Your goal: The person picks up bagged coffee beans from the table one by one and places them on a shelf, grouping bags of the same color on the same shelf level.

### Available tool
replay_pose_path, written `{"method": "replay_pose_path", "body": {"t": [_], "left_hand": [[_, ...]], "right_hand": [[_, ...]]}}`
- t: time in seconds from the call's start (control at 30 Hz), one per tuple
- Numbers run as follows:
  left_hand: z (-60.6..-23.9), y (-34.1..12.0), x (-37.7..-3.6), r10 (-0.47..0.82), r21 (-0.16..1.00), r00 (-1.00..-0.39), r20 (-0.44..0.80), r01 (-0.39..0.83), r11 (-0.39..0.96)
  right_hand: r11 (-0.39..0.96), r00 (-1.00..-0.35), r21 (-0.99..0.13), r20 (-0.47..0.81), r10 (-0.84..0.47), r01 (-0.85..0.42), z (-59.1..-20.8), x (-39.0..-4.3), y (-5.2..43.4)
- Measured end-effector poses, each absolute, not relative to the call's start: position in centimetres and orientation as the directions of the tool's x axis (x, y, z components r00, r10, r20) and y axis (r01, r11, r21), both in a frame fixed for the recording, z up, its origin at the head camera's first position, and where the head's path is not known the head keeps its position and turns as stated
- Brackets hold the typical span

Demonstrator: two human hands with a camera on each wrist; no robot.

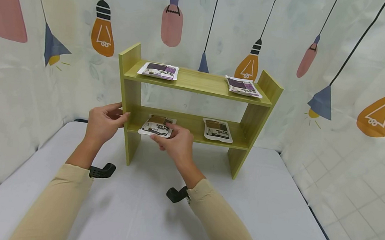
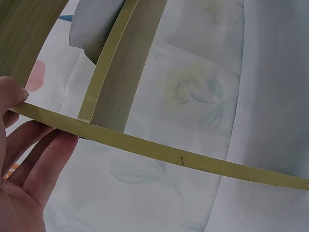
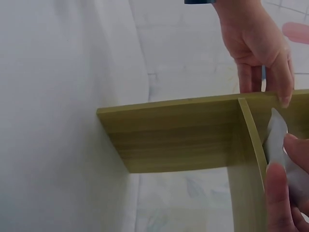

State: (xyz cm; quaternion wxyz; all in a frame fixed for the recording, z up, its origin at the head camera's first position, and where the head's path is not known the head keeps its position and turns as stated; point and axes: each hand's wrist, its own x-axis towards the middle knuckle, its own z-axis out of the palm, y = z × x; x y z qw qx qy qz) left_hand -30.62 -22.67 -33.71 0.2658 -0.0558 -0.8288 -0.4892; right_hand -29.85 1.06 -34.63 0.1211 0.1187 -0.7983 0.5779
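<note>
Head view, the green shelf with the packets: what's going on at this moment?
A person works at a small green shelf unit on a white table. The right hand pinches a brown-labelled packet at the front left of the lower shelf, while the left hand rests on the unit's left side panel. Another brown packet lies further right, and two purple packets lie on top.
</note>
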Motion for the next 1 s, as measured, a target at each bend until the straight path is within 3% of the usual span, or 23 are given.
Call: {"method": "replay_pose_path", "body": {"t": [0.23, 1.0], "left_hand": [[-33.74, -22.7, -30.59, -0.16, 0.78, -0.85, 0.501, 0.363, 0.51], [-33.69, -22.75, -30.77, -0.164, 0.777, -0.85, 0.5, 0.357, 0.518]], "right_hand": [[0.265, -0.94, -0.903, 0.338, -0.05, -0.339, -34.63, -30.15, 0.97], [0.372, -0.944, -0.87, 0.325, -0.065, -0.325, -34.13, -30.57, 0.89]]}}
